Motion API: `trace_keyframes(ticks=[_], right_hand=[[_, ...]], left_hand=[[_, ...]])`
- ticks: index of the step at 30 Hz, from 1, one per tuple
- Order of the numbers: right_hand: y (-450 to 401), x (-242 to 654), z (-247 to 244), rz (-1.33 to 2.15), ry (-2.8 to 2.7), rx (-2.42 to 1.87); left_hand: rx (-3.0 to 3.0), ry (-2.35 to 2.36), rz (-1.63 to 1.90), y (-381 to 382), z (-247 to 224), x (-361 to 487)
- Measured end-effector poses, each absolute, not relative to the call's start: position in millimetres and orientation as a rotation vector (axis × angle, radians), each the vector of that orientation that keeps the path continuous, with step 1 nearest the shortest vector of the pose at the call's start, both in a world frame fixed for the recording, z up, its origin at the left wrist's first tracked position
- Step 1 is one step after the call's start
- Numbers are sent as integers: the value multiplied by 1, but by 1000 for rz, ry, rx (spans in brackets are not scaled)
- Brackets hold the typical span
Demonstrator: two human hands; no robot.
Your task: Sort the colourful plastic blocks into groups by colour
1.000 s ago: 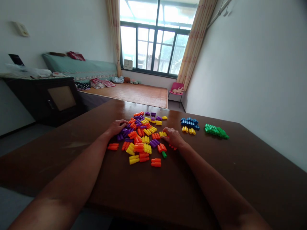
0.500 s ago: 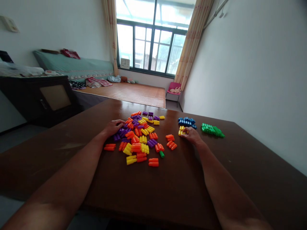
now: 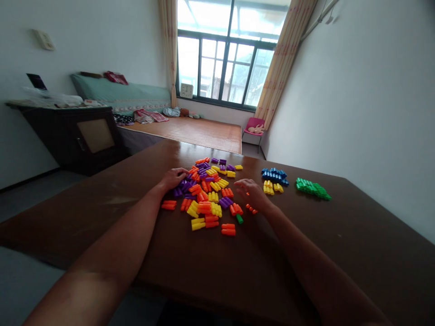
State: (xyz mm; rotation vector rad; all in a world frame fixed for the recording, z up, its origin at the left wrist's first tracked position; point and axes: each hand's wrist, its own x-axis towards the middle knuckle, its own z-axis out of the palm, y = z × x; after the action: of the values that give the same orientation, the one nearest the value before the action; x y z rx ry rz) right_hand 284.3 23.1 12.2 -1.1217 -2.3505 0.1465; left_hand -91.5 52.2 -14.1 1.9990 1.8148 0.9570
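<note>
A mixed pile of plastic toy blocks shaped like joined tubes lies mid-table, with orange blocks (image 3: 204, 208), yellow blocks (image 3: 213, 197) and purple blocks (image 3: 225, 202). At the pile's left edge my left hand (image 3: 174, 178) rests with fingers stretched over the purple blocks; nothing is seen held in it. My right hand (image 3: 253, 192) hovers right of the pile, fingers apart and empty, partly covering a few orange blocks (image 3: 251, 208). Just beyond it sit small yellow blocks (image 3: 268, 187), in front of a stack of blue blocks (image 3: 274, 176). One green block (image 3: 239, 219) lies at the pile's near right.
Grouped green blocks (image 3: 312, 189) lie farther right on the dark brown table (image 3: 210, 267). Past the table are a low bed (image 3: 204, 131), a pink chair (image 3: 254, 124) and a window. A dark cabinet (image 3: 68, 136) stands at the left.
My right hand has let go of the yellow blocks beside the blue stack and moved left toward the pile. My left hand stays at the pile's edge. The view has turned slightly left.
</note>
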Motion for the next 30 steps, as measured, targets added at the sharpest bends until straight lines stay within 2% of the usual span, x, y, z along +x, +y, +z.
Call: trace_keyframes(ticks=[3,8,17,22,25,30], right_hand=[[22,247,3,63,-2465,-1089],[55,221,-2,95,-2382,-1391],[70,229,-5,654,-2098,-1387],[63,275,2,862,-1776,-1276],[66,344,5,774,-1504,-1272],[68,470,-15,236,-1248,-1690]], left_hand=[[2002,1826,955,54,-18,-93],[2009,1786,983,56,-21,-95],[2009,1794,981,58,-22,-96],[2002,1813,977,60,-22,-95],[2029,1797,954,60,-20,-96],[2021,1792,952,63,-22,-100]])
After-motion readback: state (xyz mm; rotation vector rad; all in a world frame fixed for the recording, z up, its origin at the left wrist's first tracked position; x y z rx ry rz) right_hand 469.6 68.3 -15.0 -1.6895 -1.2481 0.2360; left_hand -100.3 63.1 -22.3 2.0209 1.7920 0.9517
